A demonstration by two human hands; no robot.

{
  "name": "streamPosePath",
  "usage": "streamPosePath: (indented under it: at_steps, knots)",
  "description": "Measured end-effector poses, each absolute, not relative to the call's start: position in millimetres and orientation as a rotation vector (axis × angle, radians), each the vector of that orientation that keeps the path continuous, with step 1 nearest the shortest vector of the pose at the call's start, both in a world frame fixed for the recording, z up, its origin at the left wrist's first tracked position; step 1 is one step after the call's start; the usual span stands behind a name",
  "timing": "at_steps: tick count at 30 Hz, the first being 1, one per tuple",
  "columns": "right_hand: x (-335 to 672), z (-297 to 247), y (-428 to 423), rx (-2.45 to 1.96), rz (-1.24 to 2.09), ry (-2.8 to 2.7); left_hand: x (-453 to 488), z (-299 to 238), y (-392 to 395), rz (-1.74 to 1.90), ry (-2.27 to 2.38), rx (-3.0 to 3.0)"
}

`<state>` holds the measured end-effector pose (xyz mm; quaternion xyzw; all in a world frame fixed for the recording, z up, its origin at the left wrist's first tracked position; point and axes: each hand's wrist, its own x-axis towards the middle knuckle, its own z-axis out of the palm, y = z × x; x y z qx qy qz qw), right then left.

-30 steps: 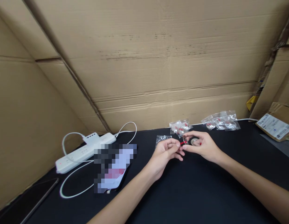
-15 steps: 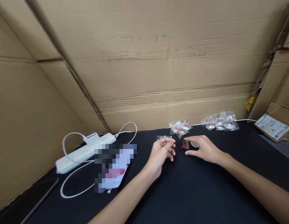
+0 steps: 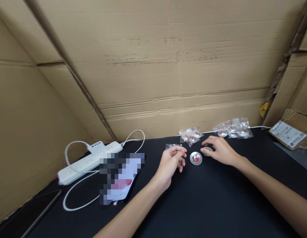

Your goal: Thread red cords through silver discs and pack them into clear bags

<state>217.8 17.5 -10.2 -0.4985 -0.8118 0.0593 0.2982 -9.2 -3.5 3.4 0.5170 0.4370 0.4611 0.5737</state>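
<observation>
A round silvery disc (image 3: 193, 162) with a red piece at its middle lies flat on the black table (image 3: 183, 208), between my two hands. My left hand (image 3: 171, 162) is just left of it, thumb pressed to the index finger and the other fingers curled; whether anything is in the pinch cannot be made out. Over a second, pale round disc (image 3: 207, 151) is my right hand (image 3: 217, 150), its thumb and fingers apart at the disc's edges and partly covering it. Behind my left fingers lies a small clear plastic packet (image 3: 173, 145), partly hidden.
Clear bags with red-marked discs lie at the back, one group (image 3: 191, 136) central, another (image 3: 235, 129) further right. A labelled cardboard package (image 3: 290, 132) sits right. Left are a white power strip (image 3: 86, 163), cables and a partly blurred phone (image 3: 126, 185). Cardboard walls (image 3: 168, 76) enclose the table.
My right hand has let go of the disc with the red piece, which was tilted in its fingers and now lies flat. It has shifted right to the second disc. My left hand stays put.
</observation>
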Motion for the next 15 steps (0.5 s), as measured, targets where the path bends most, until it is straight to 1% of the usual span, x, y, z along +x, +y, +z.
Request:
streamPosePath:
  at_steps: [3, 6, 10, 13, 15]
  knots:
    - [231, -13, 25, -1.451, 0.129, -2.151, -9, 3, -4, 1.078, 1.032, 1.217]
    - [236, -18, 29, -1.489, 0.246, -2.17, -8, 3, -5, 1.068, 1.036, 1.239]
    - [231, -16, 28, -1.424, 0.573, -2.044, -7, 2, -5, 1.068, 1.058, 1.345]
    - [220, -6, 20, -1.245, 0.883, -1.92, -8, 0, -5, 1.078, 1.059, 1.473]
    - [209, 1, 11, -1.146, 1.012, -1.844, -8, 0, -6, 1.055, 1.043, 1.548]
